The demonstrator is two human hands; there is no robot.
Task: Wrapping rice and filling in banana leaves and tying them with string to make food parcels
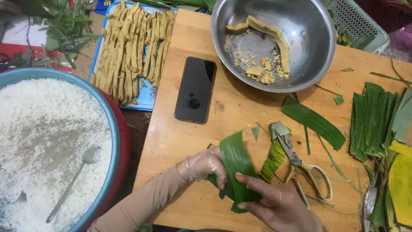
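Head view, wooden tabletop (193,141). The left hand (201,165), in a thin clear plastic glove, is curled closed on the lower edge of a folded green leaf strip (235,165); its fingertips are hidden under the leaf. The bare right hand (279,206) pinches the same strip near its bottom end, fingers (253,180) lying over the leaf; the wrist is cut off by the frame's lower edge. The strip sits at the near edge of the table, between both hands.

Just to the right, steel scissors with pale handles (302,169) lie on a second folded leaf piece (274,150), partly covering it. A black phone (195,89) lies face up further back. A steel bowl (309,25) holds yellow paste remnants. The blue basin of white rice (112,129) at left is cropped, with a metal spoon (75,180) in it.
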